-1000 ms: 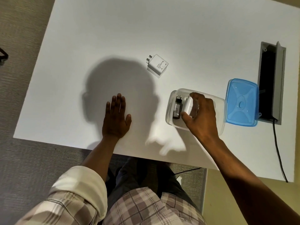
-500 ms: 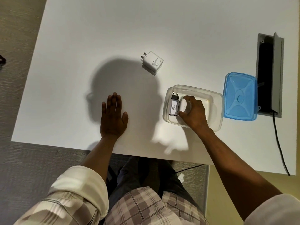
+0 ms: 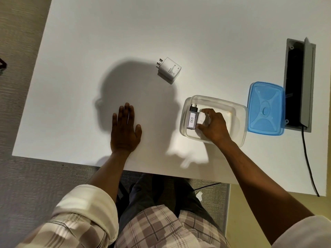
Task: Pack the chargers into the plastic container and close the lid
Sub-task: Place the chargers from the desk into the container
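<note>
A clear plastic container [image 3: 238, 111] sits on the white table at the right. Inside, at its left end, lies a dark charger [image 3: 192, 119] with a white "030" label. Beside it rests a white charger [image 3: 202, 119], and my right hand [image 3: 214, 127] is inside the container with fingers and thumb around that white charger. Another white charger [image 3: 169, 70] lies alone on the table, farther back and to the left of the container. The blue lid [image 3: 265, 108] lies flat just right of the container. My left hand [image 3: 125, 130] rests flat on the table, fingers spread, holding nothing.
An open grey cable hatch [image 3: 300, 83] is set into the table right of the lid, with a black cable [image 3: 309, 161] running toward the near edge. The white table [image 3: 89, 51] ends just in front of my lap.
My right hand has lowered the white charger down into the container beside the dark one. The left hand has stayed flat on the table.
</note>
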Demonstrator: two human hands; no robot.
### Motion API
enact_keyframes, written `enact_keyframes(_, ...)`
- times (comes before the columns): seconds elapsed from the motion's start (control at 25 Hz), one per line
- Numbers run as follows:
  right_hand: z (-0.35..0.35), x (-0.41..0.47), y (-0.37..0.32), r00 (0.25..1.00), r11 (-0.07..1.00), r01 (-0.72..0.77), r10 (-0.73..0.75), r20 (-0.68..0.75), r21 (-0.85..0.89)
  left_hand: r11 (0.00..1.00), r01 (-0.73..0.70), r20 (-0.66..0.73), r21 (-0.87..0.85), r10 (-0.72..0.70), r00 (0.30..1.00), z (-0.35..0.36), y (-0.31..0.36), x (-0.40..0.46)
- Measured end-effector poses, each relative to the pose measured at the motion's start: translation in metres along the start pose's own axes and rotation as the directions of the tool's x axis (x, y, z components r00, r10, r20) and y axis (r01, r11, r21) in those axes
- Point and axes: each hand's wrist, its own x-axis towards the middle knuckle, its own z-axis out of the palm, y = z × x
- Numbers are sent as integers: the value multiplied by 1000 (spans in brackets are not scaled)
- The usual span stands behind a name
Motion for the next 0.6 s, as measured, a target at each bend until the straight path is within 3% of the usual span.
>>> enact_keyframes(0.08,-3,-3,-5,1000,1000,-4,4,-15,-26,1000,5,6,0,-5,1000,-1,0,1)
enact_keyframes(0.16,-10,-10,-12,993,999,0,-5,-120,-45,1000,8,20,11,-8,1000,-3,0,1)
enact_keyframes(0.32,-31,-19,-45,951,988,158,-153,-267,-5,1000,12,21,4,-12,1000,-4,1,1)
enact_keyframes(0.6,-52,41,-113,922,937,348,-346,-175,-20,1000,13,26,1,-13,1000,-6,1,1)
